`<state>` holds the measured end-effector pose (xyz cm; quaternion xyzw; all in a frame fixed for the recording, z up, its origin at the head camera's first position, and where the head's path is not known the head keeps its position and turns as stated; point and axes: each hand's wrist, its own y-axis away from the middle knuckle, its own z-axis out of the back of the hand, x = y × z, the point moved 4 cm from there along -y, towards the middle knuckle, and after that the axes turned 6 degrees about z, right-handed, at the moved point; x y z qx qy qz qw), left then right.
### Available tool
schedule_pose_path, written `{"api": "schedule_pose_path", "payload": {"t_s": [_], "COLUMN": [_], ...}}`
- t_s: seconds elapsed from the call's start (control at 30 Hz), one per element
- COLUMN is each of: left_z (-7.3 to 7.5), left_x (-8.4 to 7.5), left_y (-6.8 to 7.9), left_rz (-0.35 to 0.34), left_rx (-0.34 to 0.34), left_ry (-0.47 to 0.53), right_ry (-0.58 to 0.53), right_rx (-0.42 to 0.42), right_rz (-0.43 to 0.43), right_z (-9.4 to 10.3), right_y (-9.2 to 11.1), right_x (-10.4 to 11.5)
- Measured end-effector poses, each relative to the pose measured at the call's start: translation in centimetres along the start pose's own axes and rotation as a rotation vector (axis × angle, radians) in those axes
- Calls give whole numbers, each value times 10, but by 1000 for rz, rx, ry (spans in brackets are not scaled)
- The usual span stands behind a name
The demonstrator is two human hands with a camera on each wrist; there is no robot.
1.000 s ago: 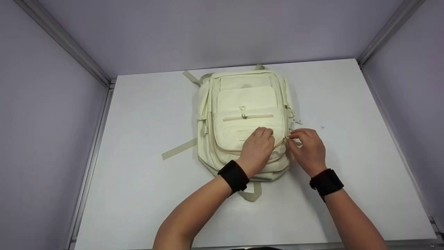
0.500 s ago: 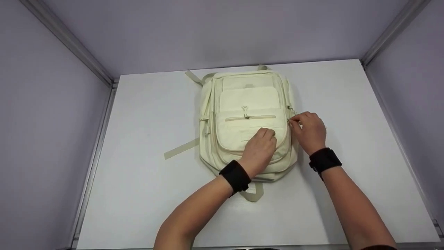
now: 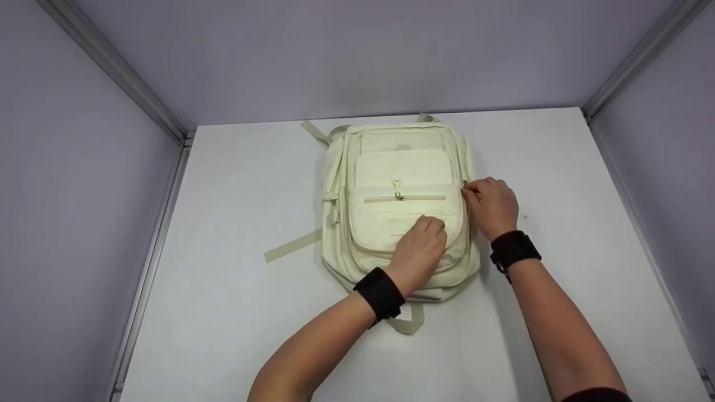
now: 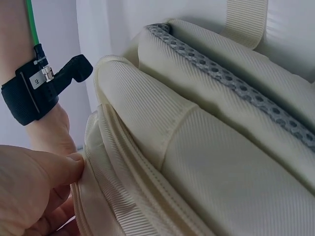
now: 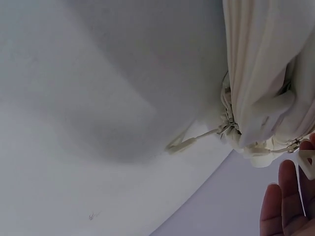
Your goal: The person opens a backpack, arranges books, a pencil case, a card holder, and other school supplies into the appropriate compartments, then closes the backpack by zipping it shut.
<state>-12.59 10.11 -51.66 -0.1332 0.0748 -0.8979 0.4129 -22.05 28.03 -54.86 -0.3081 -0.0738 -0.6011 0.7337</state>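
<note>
A cream backpack (image 3: 402,167) lies front up on the white table. My left hand (image 3: 419,251) is over the lower right of its front pocket. In the left wrist view, the thumb (image 4: 71,167) and fingers pinch the edge of that pocket beside a zipper track (image 4: 142,172). At the bag's right side my right hand (image 3: 494,206) pinches a small zipper pull, which its fingertips mostly hide in the head view. The right wrist view shows a pale looped zipper pull (image 5: 307,164) against the fingers. Another pull (image 5: 182,143) dangles from the bag's side there.
Strap ends (image 3: 293,245) stick out at the bag's left, and a webbing loop (image 3: 410,324) lies below it. A tiny scrap (image 3: 524,216) rests on the table to the right. Grey walls (image 3: 357,56) enclose the table at the back and sides.
My right hand has moved up along the bag's right side, from near the pocket's lower corner to about the level of the horizontal front zipper. The left hand keeps its place on the pocket.
</note>
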Motion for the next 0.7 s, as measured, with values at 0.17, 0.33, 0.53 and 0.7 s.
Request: {"api": "schedule_pose_path", "payload": {"t_s": [0.17, 0.33, 0.53, 0.7], "left_z": [-2, -3, -3, -8], "left_x": [1, 7, 34, 88], "left_y": [-1, -3, 11, 40], "left_rz": [0, -4, 14, 178], "left_rx": [3, -37, 28, 174], "left_ry": [0, 54, 234, 257], "right_ry": [-4, -15, -33, -2], "right_rx": [-3, -19, 2, 10], "right_rz": [-1, -1, -27, -18], "right_z": [-3, -3, 5, 15], "right_y": [0, 2, 18, 40], "right_x": [-1, -4, -11, -25]}}
